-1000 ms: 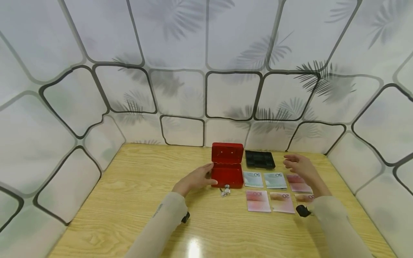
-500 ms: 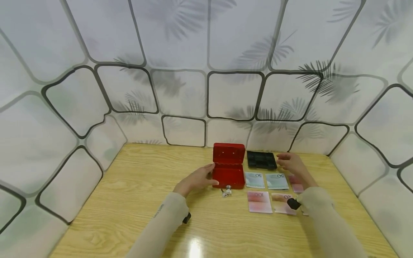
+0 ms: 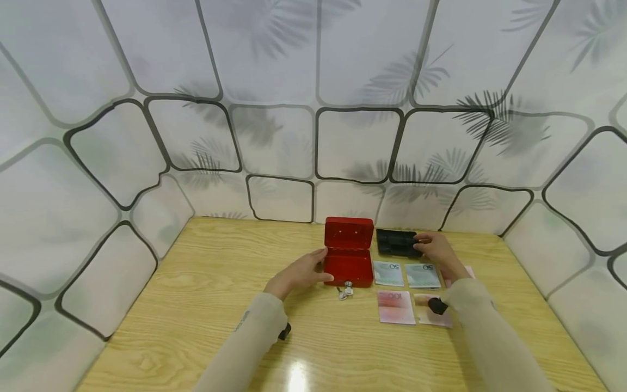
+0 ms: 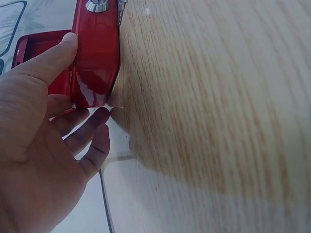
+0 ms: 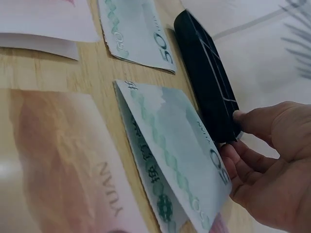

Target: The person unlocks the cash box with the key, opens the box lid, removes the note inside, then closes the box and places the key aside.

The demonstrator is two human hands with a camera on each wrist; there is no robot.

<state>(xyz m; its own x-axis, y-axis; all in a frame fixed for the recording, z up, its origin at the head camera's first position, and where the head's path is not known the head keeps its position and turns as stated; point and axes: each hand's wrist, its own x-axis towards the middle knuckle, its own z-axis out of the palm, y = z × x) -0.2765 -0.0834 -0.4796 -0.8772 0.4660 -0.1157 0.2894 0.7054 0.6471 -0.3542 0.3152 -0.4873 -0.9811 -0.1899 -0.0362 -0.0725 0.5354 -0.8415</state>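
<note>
A red cash box (image 3: 349, 267) stands on the wooden table with its lid raised. My left hand (image 3: 297, 275) holds its left end; in the left wrist view the thumb rests on the box's (image 4: 97, 53) front rim, fingers curling behind the corner. Right of the box lies a black compartment tray (image 3: 394, 244). My right hand (image 3: 437, 253) grips the tray's right end, and in the right wrist view the thumb is on the upper edge of the tray (image 5: 206, 77), with fingers below. A folded green 50 note (image 5: 170, 141) lies close to those fingers.
In front of the tray lie two green 50 notes, a left one (image 3: 389, 274) and a right one (image 3: 422, 276). Nearer are a 100 note (image 3: 395, 307) and a pinkish note (image 3: 433, 318), partly under my right wrist. Small keys (image 3: 342, 294) lie before the box. A patterned wall (image 3: 279, 198) stands behind.
My right hand has moved left from above the notes to the black tray's right end, and its fingers have closed on it. The left hand stays at the cash box.
</note>
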